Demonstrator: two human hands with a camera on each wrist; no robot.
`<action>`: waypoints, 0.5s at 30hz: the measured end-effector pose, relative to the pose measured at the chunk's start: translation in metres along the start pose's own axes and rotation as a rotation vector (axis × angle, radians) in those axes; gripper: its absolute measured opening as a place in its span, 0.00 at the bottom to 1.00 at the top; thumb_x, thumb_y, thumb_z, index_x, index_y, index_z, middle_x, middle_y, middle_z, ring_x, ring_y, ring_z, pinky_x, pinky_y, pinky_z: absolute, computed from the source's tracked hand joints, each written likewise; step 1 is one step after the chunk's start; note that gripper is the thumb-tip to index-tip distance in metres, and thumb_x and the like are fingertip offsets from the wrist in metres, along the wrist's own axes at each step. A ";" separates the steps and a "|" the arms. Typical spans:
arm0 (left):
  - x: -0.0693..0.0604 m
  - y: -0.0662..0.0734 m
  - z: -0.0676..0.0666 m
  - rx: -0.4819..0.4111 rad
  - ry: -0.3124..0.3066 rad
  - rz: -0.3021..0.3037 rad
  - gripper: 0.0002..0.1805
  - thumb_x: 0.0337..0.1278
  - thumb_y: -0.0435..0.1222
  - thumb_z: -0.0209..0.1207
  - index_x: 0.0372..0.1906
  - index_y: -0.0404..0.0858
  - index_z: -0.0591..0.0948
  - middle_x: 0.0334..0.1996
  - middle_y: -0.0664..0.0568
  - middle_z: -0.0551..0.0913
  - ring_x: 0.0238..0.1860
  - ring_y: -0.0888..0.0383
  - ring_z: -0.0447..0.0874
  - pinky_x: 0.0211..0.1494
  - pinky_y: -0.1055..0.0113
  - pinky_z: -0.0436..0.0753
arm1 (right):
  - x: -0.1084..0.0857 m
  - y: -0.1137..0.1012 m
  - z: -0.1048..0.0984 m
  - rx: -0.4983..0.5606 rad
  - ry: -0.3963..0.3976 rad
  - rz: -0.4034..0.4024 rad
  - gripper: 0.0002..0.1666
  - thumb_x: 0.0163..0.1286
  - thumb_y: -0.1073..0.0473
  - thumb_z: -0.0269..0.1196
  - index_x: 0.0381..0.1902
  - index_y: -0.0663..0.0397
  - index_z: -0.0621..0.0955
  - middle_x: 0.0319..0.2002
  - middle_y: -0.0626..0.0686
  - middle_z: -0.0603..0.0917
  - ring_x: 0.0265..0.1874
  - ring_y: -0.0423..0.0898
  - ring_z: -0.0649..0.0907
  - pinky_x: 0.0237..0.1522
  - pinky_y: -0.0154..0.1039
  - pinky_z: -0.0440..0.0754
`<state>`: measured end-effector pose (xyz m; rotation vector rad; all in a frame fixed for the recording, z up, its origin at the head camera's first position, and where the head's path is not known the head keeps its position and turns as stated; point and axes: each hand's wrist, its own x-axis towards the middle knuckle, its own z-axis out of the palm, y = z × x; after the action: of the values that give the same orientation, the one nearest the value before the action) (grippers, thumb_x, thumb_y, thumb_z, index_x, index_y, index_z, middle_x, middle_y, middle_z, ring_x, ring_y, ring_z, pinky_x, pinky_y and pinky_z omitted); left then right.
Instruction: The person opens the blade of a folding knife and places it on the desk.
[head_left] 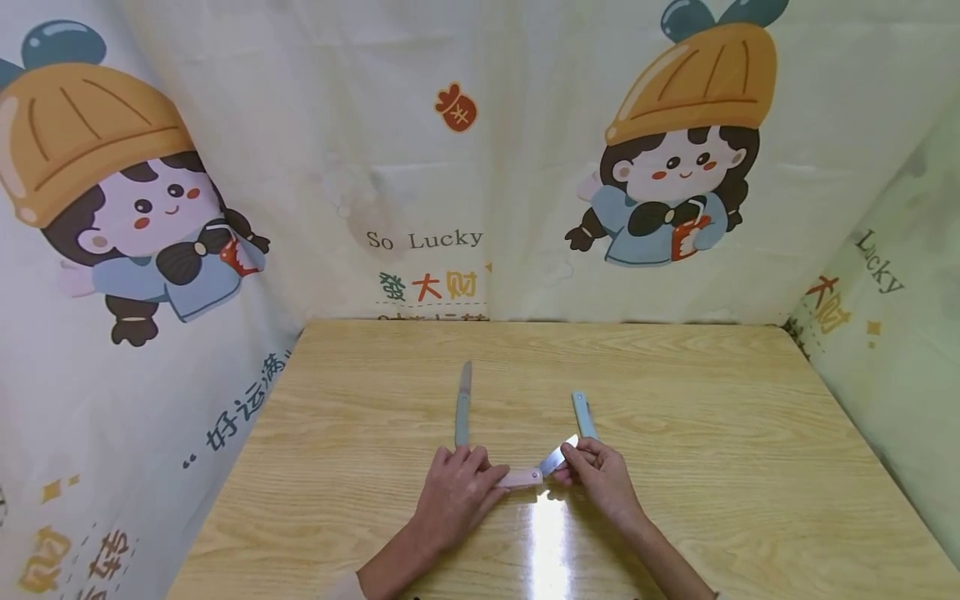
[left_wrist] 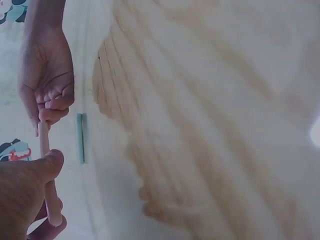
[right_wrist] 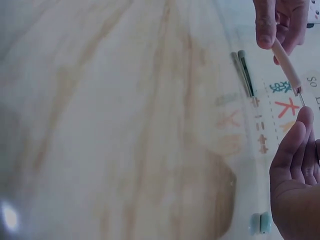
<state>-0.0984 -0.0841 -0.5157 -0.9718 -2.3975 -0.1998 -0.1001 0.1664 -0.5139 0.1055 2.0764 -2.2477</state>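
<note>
Head view: your left hand grips the pink folding-knife handle, prolly bracing it while right hand pinches the blade.

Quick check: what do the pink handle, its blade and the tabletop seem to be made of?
The pink handle: probably plastic, smooth with little shine, going by its even color; coated metal is possible. Its blade: likely polished steel, as it throws a bright glint. The tabletop: wood or wood-look laminate, showing grain, with a glossy finish that gives a bright reflection.
</note>
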 end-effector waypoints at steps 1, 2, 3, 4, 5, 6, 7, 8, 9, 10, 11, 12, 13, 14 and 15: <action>-0.001 0.001 0.000 -0.010 0.006 -0.016 0.14 0.55 0.53 0.71 0.43 0.52 0.90 0.31 0.59 0.76 0.31 0.59 0.73 0.36 0.62 0.69 | 0.000 0.000 0.000 0.013 -0.004 0.003 0.12 0.76 0.67 0.60 0.38 0.76 0.75 0.29 0.64 0.87 0.26 0.46 0.87 0.31 0.36 0.85; -0.001 0.001 0.001 -0.022 0.013 -0.032 0.14 0.55 0.53 0.71 0.42 0.51 0.90 0.31 0.58 0.75 0.31 0.59 0.73 0.35 0.62 0.69 | 0.000 0.000 0.000 0.027 -0.006 0.007 0.11 0.76 0.67 0.60 0.39 0.75 0.74 0.30 0.64 0.87 0.26 0.47 0.88 0.32 0.37 0.86; -0.002 0.002 0.001 -0.029 0.018 -0.046 0.14 0.55 0.52 0.72 0.42 0.51 0.90 0.31 0.58 0.75 0.30 0.59 0.73 0.34 0.62 0.69 | 0.000 0.000 0.000 0.041 -0.006 0.011 0.11 0.76 0.67 0.60 0.39 0.75 0.74 0.30 0.64 0.87 0.27 0.47 0.88 0.33 0.37 0.86; -0.002 0.003 0.001 -0.039 0.022 -0.063 0.14 0.55 0.52 0.72 0.41 0.50 0.91 0.30 0.58 0.75 0.30 0.59 0.72 0.34 0.62 0.68 | 0.000 0.000 0.000 0.059 -0.008 0.017 0.11 0.76 0.67 0.60 0.39 0.75 0.74 0.30 0.65 0.87 0.27 0.47 0.88 0.34 0.38 0.86; -0.001 0.004 0.001 -0.044 0.027 -0.077 0.14 0.54 0.52 0.73 0.41 0.49 0.91 0.30 0.58 0.75 0.29 0.59 0.72 0.33 0.63 0.68 | 0.000 0.000 0.000 0.075 -0.007 0.023 0.11 0.76 0.68 0.60 0.40 0.76 0.74 0.31 0.65 0.87 0.28 0.47 0.89 0.35 0.38 0.87; -0.001 0.005 0.001 -0.050 0.032 -0.090 0.14 0.53 0.52 0.73 0.40 0.49 0.91 0.30 0.58 0.76 0.28 0.59 0.72 0.33 0.63 0.68 | 0.000 0.000 -0.001 0.092 -0.008 0.029 0.10 0.76 0.68 0.59 0.40 0.76 0.73 0.31 0.64 0.87 0.28 0.48 0.89 0.35 0.39 0.87; -0.001 0.006 0.001 -0.055 0.036 -0.101 0.14 0.53 0.51 0.74 0.40 0.48 0.91 0.30 0.58 0.76 0.28 0.60 0.72 0.32 0.63 0.68 | 0.000 0.000 -0.001 0.106 -0.006 0.033 0.10 0.76 0.68 0.60 0.41 0.76 0.73 0.31 0.64 0.87 0.28 0.48 0.89 0.36 0.39 0.87; -0.001 0.007 0.001 -0.062 0.042 -0.109 0.14 0.52 0.51 0.75 0.39 0.48 0.92 0.30 0.58 0.77 0.28 0.60 0.72 0.32 0.64 0.69 | 0.000 0.000 -0.001 0.114 -0.004 0.036 0.10 0.76 0.68 0.60 0.41 0.76 0.73 0.31 0.64 0.87 0.28 0.48 0.89 0.36 0.40 0.87; 0.000 0.008 0.001 -0.067 0.047 -0.113 0.14 0.51 0.51 0.75 0.38 0.48 0.92 0.30 0.58 0.77 0.27 0.60 0.73 0.32 0.64 0.69 | 0.001 0.000 -0.001 0.119 -0.001 0.039 0.10 0.76 0.68 0.60 0.41 0.76 0.73 0.31 0.64 0.87 0.28 0.48 0.89 0.36 0.40 0.87; 0.000 0.008 0.001 -0.073 0.050 -0.117 0.14 0.50 0.51 0.76 0.38 0.48 0.92 0.29 0.58 0.78 0.27 0.61 0.74 0.32 0.64 0.70 | 0.001 0.001 -0.001 0.125 0.000 0.041 0.10 0.75 0.69 0.60 0.41 0.75 0.73 0.31 0.65 0.87 0.28 0.49 0.89 0.36 0.40 0.87; 0.000 0.008 0.001 -0.073 0.051 -0.119 0.14 0.48 0.51 0.76 0.37 0.48 0.92 0.29 0.58 0.78 0.27 0.61 0.74 0.33 0.64 0.70 | 0.001 0.001 -0.001 0.130 0.002 0.041 0.10 0.75 0.69 0.60 0.41 0.75 0.73 0.31 0.65 0.87 0.28 0.49 0.89 0.36 0.40 0.87; 0.001 0.008 0.001 -0.072 0.051 -0.120 0.14 0.48 0.51 0.77 0.37 0.48 0.92 0.29 0.58 0.78 0.27 0.61 0.75 0.33 0.63 0.71 | 0.001 0.001 -0.001 0.135 0.005 0.044 0.10 0.75 0.69 0.60 0.41 0.75 0.73 0.31 0.65 0.87 0.28 0.49 0.89 0.35 0.40 0.87; 0.002 0.007 0.001 -0.070 0.050 -0.121 0.14 0.47 0.50 0.77 0.37 0.49 0.92 0.29 0.58 0.79 0.27 0.61 0.76 0.34 0.63 0.72 | 0.001 0.001 -0.001 0.139 0.007 0.046 0.10 0.74 0.69 0.60 0.40 0.75 0.73 0.31 0.66 0.87 0.28 0.49 0.89 0.35 0.40 0.87; 0.002 0.007 0.001 -0.063 0.047 -0.121 0.14 0.46 0.51 0.77 0.36 0.49 0.92 0.29 0.59 0.79 0.27 0.61 0.77 0.35 0.63 0.73 | 0.001 0.001 0.000 0.143 0.005 0.044 0.10 0.74 0.69 0.60 0.40 0.75 0.73 0.31 0.66 0.87 0.28 0.50 0.89 0.35 0.41 0.87; 0.003 0.006 0.000 -0.056 0.040 -0.123 0.14 0.46 0.51 0.77 0.36 0.50 0.92 0.30 0.59 0.79 0.29 0.60 0.77 0.35 0.62 0.74 | 0.000 0.002 0.000 0.148 0.004 0.042 0.10 0.74 0.69 0.60 0.41 0.75 0.72 0.31 0.67 0.87 0.28 0.50 0.89 0.35 0.41 0.87</action>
<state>-0.0959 -0.0775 -0.5147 -0.8380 -2.4280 -0.3304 -0.1004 0.1667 -0.5159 0.1616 1.8890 -2.3752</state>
